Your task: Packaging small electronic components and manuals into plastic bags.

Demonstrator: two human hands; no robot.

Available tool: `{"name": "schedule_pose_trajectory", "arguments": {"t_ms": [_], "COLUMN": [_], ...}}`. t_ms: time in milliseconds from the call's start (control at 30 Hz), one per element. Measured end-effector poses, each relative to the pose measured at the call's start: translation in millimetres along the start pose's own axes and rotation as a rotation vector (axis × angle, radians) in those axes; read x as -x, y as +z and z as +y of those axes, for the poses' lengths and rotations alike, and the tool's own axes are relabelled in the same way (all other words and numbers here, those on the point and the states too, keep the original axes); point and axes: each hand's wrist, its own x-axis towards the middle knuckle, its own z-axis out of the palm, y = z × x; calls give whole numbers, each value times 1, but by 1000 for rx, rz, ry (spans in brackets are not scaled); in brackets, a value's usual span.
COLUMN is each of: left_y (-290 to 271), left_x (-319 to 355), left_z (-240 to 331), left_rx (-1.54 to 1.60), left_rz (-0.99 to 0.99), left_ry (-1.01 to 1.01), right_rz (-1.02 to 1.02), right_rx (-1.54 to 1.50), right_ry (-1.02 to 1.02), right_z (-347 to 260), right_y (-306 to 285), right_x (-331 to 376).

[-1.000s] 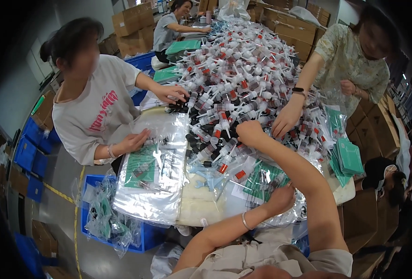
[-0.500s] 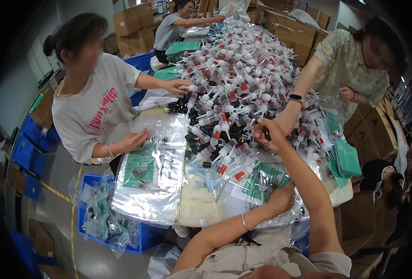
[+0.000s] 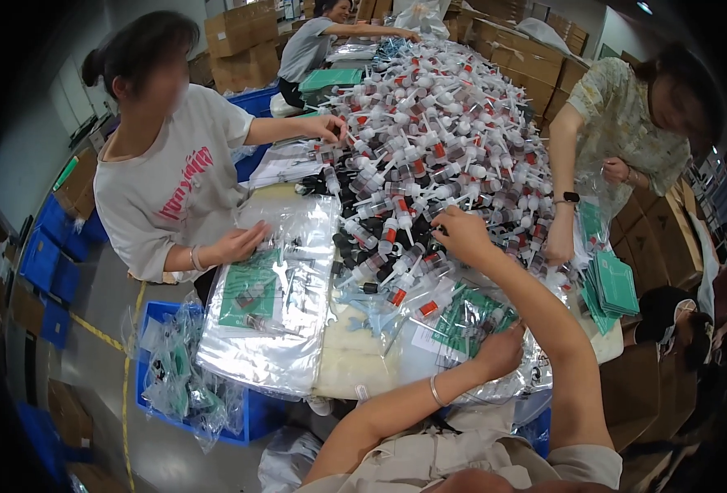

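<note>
Reaching with right hand (image 3: 464, 238) into near side of bottle pile (image 3: 437, 148); curling left hand (image 3: 499, 353) at right side of clear bag (image 3: 466, 320); cannot tell either grip. Leaving bare bench (image 3: 354, 366) left of bag, by near edge.

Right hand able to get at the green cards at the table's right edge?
Probably yes: the right hand would have to swing right, but the green cards look uncovered on top; the co-worker's hand is near, not on them.

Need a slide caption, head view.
Right hand at heaped white-nozzled clear plastic bottles, left hand beside a flat green sheet.
</note>
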Motion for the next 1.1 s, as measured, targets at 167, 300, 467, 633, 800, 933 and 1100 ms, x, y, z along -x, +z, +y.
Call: {"name": "schedule_pose_trajectory", "arguments": {"t_ms": [167, 300, 467, 633, 800, 933, 1100], "left_y": [-4, -3, 5, 3, 0, -20, -42], "left_x": [-1, 0, 4, 1, 0, -13, -30], "left_z": [-3, 1, -12, -1, -19, 4, 49], "left_rx": [62, 27, 4, 23, 60, 297, 360], "left_rz": [32, 67, -21, -88, -9, -59, -66], "left_ry": [91, 76, 100, -12, 96, -7, -70], "right_rz": [-52, -83, -1, 97, -48, -231, -280], "right_rx": [543, 632, 324, -31, -794, -767, -261], "right_ry": [-226, -197, -119, 65, 520, 617, 374], "right_z": [5, 5, 17, 10, -1, -7, 18], "right_y": [18, 24, 19, -31, -102, -173, -182], "right_x": [-10, -18, -12, 14, 63, 128, 203]}}
